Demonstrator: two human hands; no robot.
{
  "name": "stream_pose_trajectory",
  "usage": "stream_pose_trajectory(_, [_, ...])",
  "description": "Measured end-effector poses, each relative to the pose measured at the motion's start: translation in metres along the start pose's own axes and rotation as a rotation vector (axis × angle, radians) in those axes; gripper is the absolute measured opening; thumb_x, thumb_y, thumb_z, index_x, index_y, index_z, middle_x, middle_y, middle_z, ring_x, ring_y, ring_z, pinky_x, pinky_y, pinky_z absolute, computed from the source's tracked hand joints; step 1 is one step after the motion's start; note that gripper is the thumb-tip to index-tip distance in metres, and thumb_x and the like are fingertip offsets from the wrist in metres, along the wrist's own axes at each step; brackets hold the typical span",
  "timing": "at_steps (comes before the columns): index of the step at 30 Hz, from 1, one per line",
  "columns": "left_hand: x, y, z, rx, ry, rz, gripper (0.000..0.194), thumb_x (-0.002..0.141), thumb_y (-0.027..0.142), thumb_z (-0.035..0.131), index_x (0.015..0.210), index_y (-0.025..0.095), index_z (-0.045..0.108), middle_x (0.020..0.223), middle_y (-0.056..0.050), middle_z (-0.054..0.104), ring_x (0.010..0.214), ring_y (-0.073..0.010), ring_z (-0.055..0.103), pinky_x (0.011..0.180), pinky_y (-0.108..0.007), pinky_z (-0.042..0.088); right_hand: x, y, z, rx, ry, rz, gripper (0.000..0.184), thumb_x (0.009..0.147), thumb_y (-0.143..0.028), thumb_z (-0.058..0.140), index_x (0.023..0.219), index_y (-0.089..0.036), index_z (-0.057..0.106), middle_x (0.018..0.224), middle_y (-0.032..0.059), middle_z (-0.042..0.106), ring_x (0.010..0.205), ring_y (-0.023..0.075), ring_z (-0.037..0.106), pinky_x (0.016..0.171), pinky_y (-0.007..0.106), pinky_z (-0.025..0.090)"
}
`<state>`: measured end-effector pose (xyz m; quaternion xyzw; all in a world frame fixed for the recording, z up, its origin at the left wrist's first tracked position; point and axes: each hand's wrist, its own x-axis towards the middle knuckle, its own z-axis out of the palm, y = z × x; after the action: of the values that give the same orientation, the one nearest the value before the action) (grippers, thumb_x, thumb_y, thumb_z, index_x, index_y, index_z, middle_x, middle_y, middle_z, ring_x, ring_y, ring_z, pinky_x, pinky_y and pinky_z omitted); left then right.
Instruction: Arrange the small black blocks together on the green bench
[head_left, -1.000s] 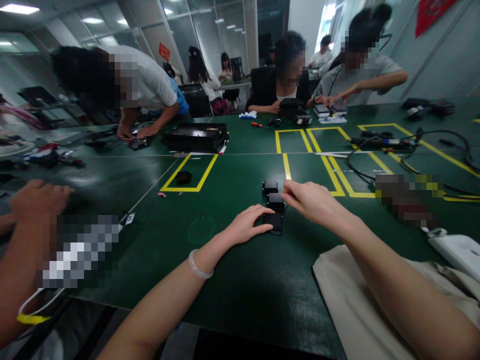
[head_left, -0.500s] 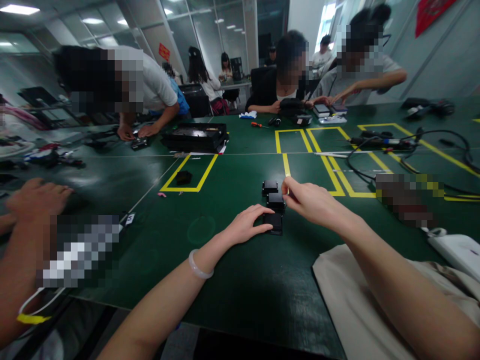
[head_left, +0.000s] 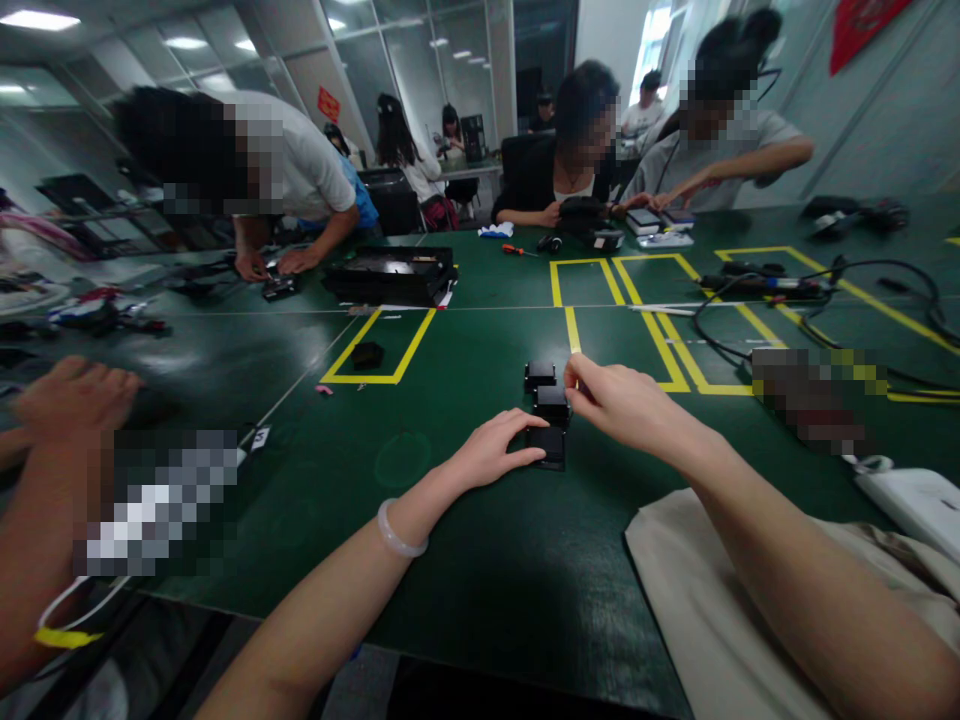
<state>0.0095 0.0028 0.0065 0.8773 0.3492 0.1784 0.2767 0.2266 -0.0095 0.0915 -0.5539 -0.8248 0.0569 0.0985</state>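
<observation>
Three small black square boxes stand in a row on the green table: a far box (head_left: 540,374), a middle box (head_left: 552,400) and a near box (head_left: 547,445). My left hand (head_left: 495,448) holds the near box at its left side, thumb on its front part and fingers at its back edge. A pale bracelet (head_left: 401,532) circles the left wrist. With fingers curled and pinched, my right hand (head_left: 611,400) is at the right edge of the middle box. Whatever may be between its fingertips is hidden.
Yellow tape (head_left: 574,330) marks rectangles on the table (head_left: 480,560). A black tray-like case (head_left: 390,272) and a red screwdriver (head_left: 514,249) lie farther back. Black cables (head_left: 701,320) and a beige cloth (head_left: 675,560) are at right. A co-worker's hand (head_left: 75,400) rests at left.
My hands and the black boxes hold the same places. The co-worker bending over the table at left has shifted their head slightly.
</observation>
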Motion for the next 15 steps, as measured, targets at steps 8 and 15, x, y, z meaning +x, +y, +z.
stream_pose_trajectory(8, [-0.0005, -0.0004, 0.0001, -0.004, 0.002, -0.008, 0.037, 0.090, 0.040, 0.055, 0.124, 0.025, 0.053, 0.115, -0.007, 0.058, 0.106, -0.0236, 0.055, 0.090, -0.036, 0.043, 0.0002, 0.0020, 0.0007, -0.027, -0.010, -0.012, 0.018, 0.093, -0.034, 0.036, 0.102, -0.024, 0.047, 0.077, 0.0026, 0.064, 0.065, 0.0177, 0.056, 0.052, 0.026, 0.024])
stream_pose_trajectory(15, [-0.0004, -0.0013, 0.0004, -0.001, 0.007, -0.003, 0.037, 0.090, 0.039, 0.055, 0.124, 0.025, 0.053, 0.114, -0.006, 0.058, 0.106, -0.0234, 0.054, 0.090, -0.035, 0.043, 0.0003, -0.0004, -0.0008, -0.042, 0.005, 0.012, 0.023, 0.093, -0.043, 0.037, 0.092, -0.024, 0.049, 0.076, 0.0030, 0.064, 0.066, 0.0187, 0.057, 0.052, 0.026, 0.024])
